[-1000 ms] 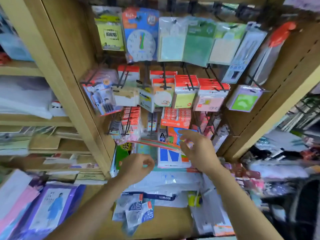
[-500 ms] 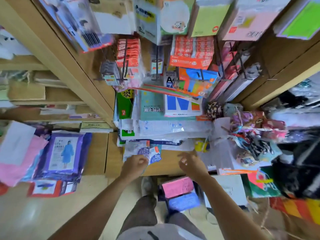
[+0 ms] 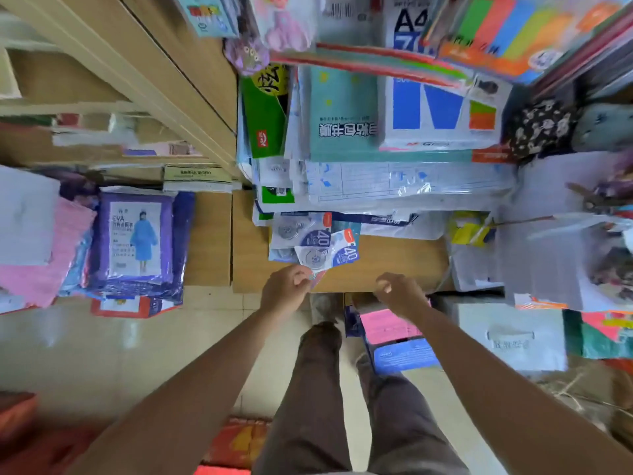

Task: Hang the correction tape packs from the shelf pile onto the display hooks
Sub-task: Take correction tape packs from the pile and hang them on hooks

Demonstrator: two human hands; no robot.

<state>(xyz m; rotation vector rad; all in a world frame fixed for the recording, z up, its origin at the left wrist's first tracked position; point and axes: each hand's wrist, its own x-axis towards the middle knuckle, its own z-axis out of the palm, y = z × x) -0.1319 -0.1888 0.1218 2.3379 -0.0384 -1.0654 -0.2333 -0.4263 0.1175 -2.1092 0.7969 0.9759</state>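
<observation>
Hands are down at the shelf (image 3: 394, 262) now: left grip (image 3: 286, 289) pinches a corner of the top correction tape pack (image 3: 325, 255) for pickup, right grip (image 3: 399, 293) loosely curled, empty.

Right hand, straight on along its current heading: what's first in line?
Probably the correction tape packs on the shelf, past bare wood; right hand height unclear.

Left hand (image 3: 286, 290) pinching near corner of top correction tape pack (image 3: 327, 257), pile (image 3: 291, 231) on wooden shelf (image 3: 394, 260), right hand (image 3: 399, 293) loosely curled, empty, at shelf edge, stacked paper packs (image 3: 411, 180) behind.
</observation>
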